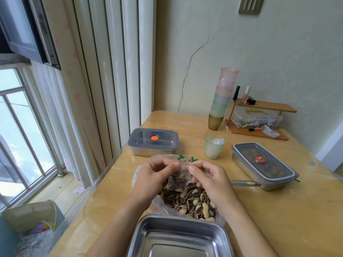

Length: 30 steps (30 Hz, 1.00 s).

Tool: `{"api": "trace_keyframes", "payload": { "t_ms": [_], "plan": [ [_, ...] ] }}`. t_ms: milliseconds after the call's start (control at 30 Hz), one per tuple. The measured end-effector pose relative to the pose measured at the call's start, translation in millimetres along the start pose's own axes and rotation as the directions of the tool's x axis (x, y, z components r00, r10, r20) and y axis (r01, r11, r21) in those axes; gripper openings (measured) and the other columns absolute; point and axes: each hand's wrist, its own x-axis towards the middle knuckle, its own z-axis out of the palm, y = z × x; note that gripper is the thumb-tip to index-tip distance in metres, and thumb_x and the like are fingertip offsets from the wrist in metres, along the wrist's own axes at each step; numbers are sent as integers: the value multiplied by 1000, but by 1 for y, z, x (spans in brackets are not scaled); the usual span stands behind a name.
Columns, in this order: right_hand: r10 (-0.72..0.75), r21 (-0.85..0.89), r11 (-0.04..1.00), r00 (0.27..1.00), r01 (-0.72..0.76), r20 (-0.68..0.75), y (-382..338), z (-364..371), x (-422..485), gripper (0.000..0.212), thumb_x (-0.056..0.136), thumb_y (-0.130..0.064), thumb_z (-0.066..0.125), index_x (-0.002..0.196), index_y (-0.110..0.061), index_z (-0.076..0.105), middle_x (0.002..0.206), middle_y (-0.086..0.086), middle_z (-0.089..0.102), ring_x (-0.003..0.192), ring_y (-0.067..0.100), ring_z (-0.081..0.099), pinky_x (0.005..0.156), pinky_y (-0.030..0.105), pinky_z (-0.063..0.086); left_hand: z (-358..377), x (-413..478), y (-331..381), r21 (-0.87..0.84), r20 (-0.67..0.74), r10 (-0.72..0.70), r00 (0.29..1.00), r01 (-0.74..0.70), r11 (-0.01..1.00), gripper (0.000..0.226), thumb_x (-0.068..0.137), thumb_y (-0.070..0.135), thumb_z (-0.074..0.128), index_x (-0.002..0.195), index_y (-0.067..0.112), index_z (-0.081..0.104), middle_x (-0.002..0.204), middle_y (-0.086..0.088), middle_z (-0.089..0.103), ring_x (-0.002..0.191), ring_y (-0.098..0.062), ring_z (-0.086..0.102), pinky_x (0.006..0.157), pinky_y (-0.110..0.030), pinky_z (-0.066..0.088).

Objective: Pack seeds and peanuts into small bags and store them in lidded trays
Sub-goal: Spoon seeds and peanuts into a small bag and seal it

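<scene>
bin (31, 225) on the floor, lower left, beside the table (278, 219), paper and scraps inside. window and pale curtain (78, 112) along the table's left edge.

lidded tray (153, 143) at the far left edge of the table, grey lid on, orange dot in the lid's middle. what's inside can't be told.

left hand (155, 175) over the middle of the table, fingers curled, thumb and forefinger pinching the left end of the top of a small bag (182, 172). small bag is clear with a red strip along its mouth, some seeds in its bottom. it hangs between both hands, above the big bag (189, 201).

big bag lies open on the table's middle, full of striped seeds and peanuts mixed. just behind it, green print on more clear plastic.

open tray (178, 236) at the near edge, steel, no lid, touching or just in front of the big bag.

right hand (211, 177) fingers curled, thumb and forefinger pinching the right end of the small bag's top, close beside the left thumb.

green cup (214, 146) beyond the hands, something clear and crumpled in it. stack of cups (222, 97), pink over green over one brown, toward the far edge.

metal handle (243, 183) lying right of the right hand, its end at the second lidded tray (263, 166). that tray is near the right edge, lid on, orange dot, dark contents dimly showing.

wooden shelf (259, 115) at the far right corner, clear box (257, 118) under it, small bottles on top.
</scene>
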Motion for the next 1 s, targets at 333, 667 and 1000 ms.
{"api": "trace_keyframes", "payload": {
  "t_ms": [333,667,1000],
  "plan": [
    [-104,-142,986,991,91,-86,5,-5,3,14,99,-19,68,88,-23,74,85,0,75,87,20,71,86,46,56,-4,1,-8,86,130,-13,991,1,996,39,85,18,84,117,17,63,113,-12,71,103,-32,69,92,-44,58],
    [-216,-312,937,962,155,-169,9,1,2,24,98,-8,64,96,-30,54,78,-7,70,76,14,70,75,41,56,-4,3,-8,85,201,16,979,-33,996,24,91,-2,72,106,5,54,91,-15,63,87,-21,62,79,-33,55],
    [-258,-348,905,966,245,8,4,-3,-1,22,99,-15,66,113,-31,72,109,-20,69,109,5,65,86,18,52,-3,4,-9,77,85,13,996,-20,997,19,92,0,71,109,8,76,113,2,77,104,-13,71,88,-24,56]
  ]
}}
